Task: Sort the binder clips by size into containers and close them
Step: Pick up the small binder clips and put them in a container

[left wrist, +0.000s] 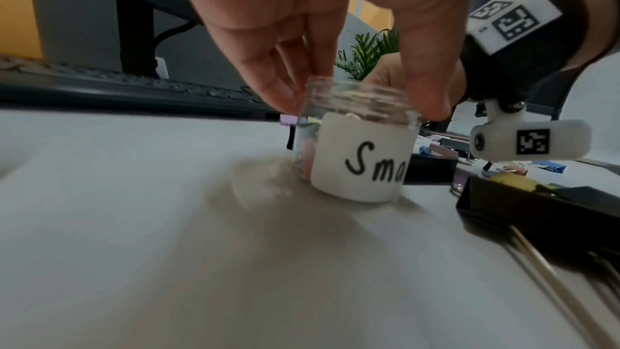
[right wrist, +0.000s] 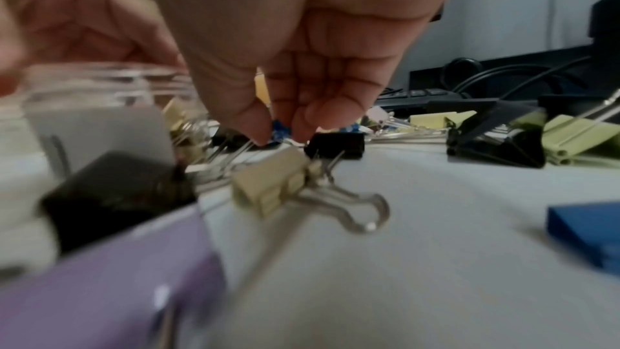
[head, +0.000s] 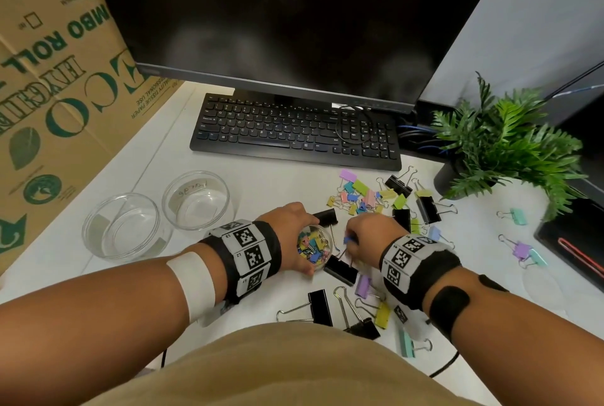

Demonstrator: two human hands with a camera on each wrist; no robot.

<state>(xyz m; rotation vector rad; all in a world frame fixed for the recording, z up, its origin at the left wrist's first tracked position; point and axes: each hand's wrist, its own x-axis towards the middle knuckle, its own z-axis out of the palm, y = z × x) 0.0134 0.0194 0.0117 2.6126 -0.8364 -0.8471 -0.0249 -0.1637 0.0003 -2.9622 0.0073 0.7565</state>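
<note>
Left hand (head: 294, 229) grips the open small jar (left wrist: 359, 142) by its rim, near the desk's (head: 261, 183) front edge. Right hand (head: 369, 232) pinches a small blue clip (head: 348, 240) just beside the jar. Step in hand appears to be small-clip sorting; next, carry it over the mouth and release. Two empty containers (head: 125, 225) stand left; loose clips (head: 362, 199) lie right.
</note>
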